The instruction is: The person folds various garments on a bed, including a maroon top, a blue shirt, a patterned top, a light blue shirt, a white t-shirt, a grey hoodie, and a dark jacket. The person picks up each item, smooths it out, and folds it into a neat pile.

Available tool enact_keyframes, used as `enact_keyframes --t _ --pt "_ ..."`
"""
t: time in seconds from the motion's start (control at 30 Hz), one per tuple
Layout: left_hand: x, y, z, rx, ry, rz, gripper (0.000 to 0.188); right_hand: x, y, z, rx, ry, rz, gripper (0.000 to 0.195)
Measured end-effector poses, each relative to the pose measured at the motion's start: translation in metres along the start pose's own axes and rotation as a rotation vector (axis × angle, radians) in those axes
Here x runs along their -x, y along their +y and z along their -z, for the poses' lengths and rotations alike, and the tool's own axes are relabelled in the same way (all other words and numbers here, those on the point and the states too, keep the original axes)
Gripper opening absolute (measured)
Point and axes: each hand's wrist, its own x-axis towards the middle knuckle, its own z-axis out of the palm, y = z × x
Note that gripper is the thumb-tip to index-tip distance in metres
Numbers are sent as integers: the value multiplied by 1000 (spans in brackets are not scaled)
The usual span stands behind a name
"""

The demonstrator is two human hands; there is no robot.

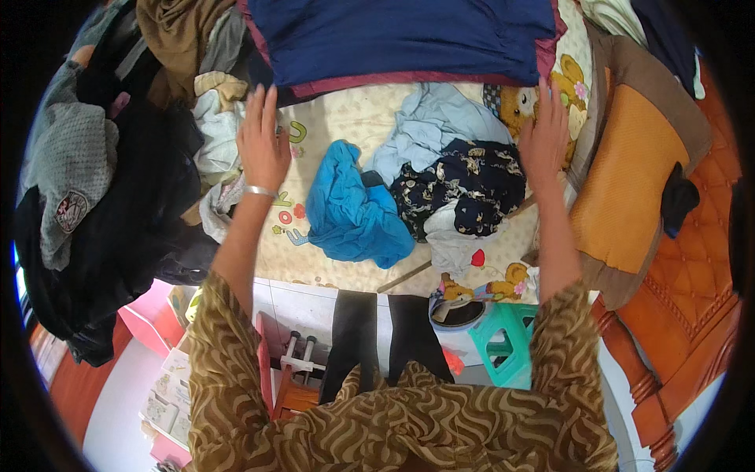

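My left hand, with a silver bangle at the wrist, has its fingers extended at the near left corner of a navy cloth with maroon edging. At that cloth's near right corner is my right hand, fingers also straight. Whether the fingertips touch the cloth or lie just short of it, I cannot tell. Between my forearms lie a crumpled bright blue garment, a pale blue garment, a dark patterned garment and a light grey cloth, on a cream bed cover printed with bears.
Dark clothes and a grey knitted garment with a patch are heaped at left. An orange and brown cushion lies at right beside a tufted headboard. Below the bed edge stands a green plastic stool.
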Motion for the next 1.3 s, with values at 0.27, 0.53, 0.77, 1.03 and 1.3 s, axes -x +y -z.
enact_keyframes --t 0.27,0.53,0.77,1.03,1.3 --pt "196 64 -46 558 -271 632 69 203 -180 -3 -477 -453 -87 48" --pt "199 35 -25 638 45 722 26 224 -197 -10 -893 -471 -550 31" --pt "184 29 73 1668 299 1191 43 163 -178 133 -937 -432 -39 21" --pt "264 39 60 1952 122 1629 41 273 -177 101 -664 -904 -91 25" --pt "325 5 51 2185 71 1515 34 315 -218 9 -542 -993 -365 52"
